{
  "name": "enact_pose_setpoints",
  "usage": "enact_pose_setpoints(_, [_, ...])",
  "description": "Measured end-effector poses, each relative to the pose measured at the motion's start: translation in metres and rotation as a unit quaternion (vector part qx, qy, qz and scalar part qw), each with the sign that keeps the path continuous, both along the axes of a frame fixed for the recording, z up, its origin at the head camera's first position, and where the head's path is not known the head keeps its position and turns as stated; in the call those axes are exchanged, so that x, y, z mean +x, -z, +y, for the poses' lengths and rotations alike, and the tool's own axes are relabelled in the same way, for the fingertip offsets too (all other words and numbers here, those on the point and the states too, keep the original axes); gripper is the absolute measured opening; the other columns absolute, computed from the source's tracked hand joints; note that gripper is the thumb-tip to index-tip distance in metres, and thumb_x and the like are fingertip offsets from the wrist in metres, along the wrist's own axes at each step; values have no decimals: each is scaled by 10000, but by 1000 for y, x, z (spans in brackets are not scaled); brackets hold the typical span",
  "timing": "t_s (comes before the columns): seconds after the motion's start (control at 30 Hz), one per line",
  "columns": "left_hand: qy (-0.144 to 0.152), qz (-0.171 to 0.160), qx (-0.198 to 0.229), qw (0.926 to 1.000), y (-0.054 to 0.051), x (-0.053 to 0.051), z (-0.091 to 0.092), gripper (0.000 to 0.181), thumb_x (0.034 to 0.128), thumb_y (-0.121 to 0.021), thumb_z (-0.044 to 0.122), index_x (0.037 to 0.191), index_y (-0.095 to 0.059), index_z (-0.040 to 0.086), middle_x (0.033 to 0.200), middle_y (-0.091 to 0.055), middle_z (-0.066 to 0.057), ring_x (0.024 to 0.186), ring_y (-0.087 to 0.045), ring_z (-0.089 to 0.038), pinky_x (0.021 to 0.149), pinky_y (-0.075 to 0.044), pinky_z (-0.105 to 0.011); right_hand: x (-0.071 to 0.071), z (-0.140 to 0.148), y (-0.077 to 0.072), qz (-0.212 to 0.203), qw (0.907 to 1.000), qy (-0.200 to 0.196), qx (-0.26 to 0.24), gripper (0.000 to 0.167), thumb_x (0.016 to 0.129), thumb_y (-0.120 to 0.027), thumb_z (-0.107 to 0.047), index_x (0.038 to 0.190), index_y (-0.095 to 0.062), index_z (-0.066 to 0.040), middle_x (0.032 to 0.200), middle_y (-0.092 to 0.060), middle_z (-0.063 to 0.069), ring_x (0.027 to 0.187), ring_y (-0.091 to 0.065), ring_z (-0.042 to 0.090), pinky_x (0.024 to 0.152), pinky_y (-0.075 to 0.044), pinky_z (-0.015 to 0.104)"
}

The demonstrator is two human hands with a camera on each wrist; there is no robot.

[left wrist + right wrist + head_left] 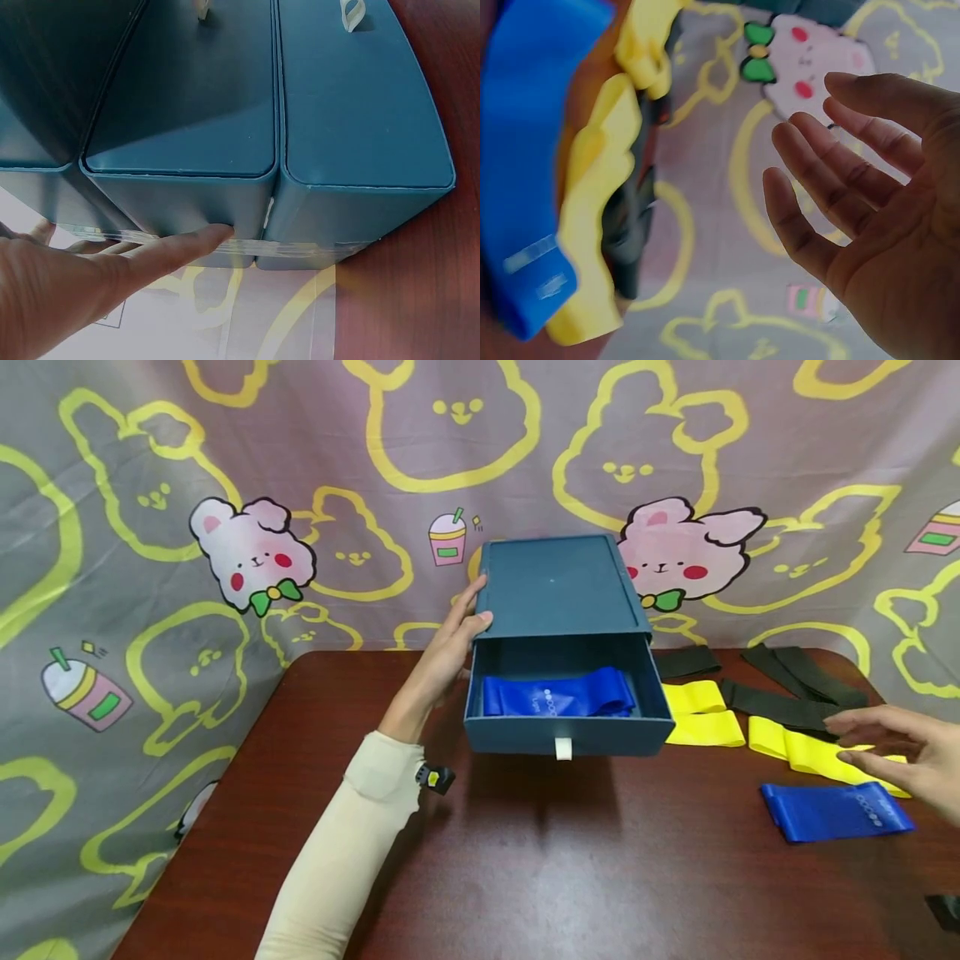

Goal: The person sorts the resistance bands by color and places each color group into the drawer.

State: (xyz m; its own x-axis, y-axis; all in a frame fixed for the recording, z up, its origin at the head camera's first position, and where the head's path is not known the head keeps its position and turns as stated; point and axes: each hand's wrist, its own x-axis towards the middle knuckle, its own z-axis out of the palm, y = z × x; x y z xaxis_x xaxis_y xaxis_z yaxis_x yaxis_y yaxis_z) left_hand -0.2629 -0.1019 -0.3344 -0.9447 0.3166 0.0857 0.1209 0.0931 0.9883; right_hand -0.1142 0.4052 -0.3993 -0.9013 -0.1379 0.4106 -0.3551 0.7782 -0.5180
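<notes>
Had left hand (442, 652) laid along the left side of the dark blue drawer box (555, 585), fingers straight and touching its wall, rather than wrapped round it; saw the drawer (622, 739) pulled out at the front, a white tab (563, 748) on its face; found a folded blue band (555, 693) with pale lettering lying inside, near the front panel; made out further drawer fronts from the left wrist, set close together, two with pale pull loops (352, 13).

Saw right hand (918, 756) at the right edge of the head view, fingers loosely bent and spread apart, thumb away from them, clasping nothing; noticed fingertips overlapping the yellow bands (817, 757) and black bands (780, 704) there, but well to one side of them in the right wrist view; found a second blue band (832, 814) flat on the brown table (540, 877), just in front of the yellow; noted a cloth (517, 510) printed with bears and drink cups, hanging behind.
</notes>
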Motion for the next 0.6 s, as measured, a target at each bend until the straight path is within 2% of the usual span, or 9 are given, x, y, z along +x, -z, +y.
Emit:
enact_pose_setpoints(0.1, [10,-7,-4,10000,0,0,0,586,1070,-476,458,1606,-254,545,1762,-124,43,1435,-440,-503,981,-525,-691,2,11,13,-118,9997,208,-49,263,950,-663,109,1162,-660,-47,1069,-471,-460,895,-461,-268,653,-418,33])
enact_pose_setpoints(0.27, [45,3,9,10000,-1,1,0,584,1073,-472,454,1607,-253,544,1763,-116,40,1442,-431,-505,991,-515,-699,6,27,28,-435,9978,503,-79,197,920,-697,110,1090,-649,24,997,-438,-478,823,-443,-246,586,-418,62])
enact_pose_setpoints(0.37, [35,0,37,10000,-1,1,-1,584,1074,-471,449,1607,-253,545,1764,-108,47,1443,-429,-500,988,-516,-700,6,35,35,-573,9967,570,23,250,898,-729,103,1116,-608,130,974,-411,-486,812,-425,-249,578,-415,65])
enact_pose_setpoints(0.47, [39,-10,63,10000,-1,1,-1,587,1075,-470,448,1610,-248,542,1765,-108,46,1431,-447,-494,974,-531,-689,7,42,42,-680,9957,618,86,287,861,-731,150,1114,-598,146,952,-410,-476,804,-420,-243,567,-420,83])
enact_pose_setpoints(0.6, [55,-26,105,9999,0,0,-2,589,1076,-469,446,1614,-246,533,1763,-118,43,1401,-484,-492,956,-550,-670,9,48,46,-877,9931,764,176,339,799,-732,200,1110,-604,153,919,-456,-399,778,-415,-233,557,-417,91])
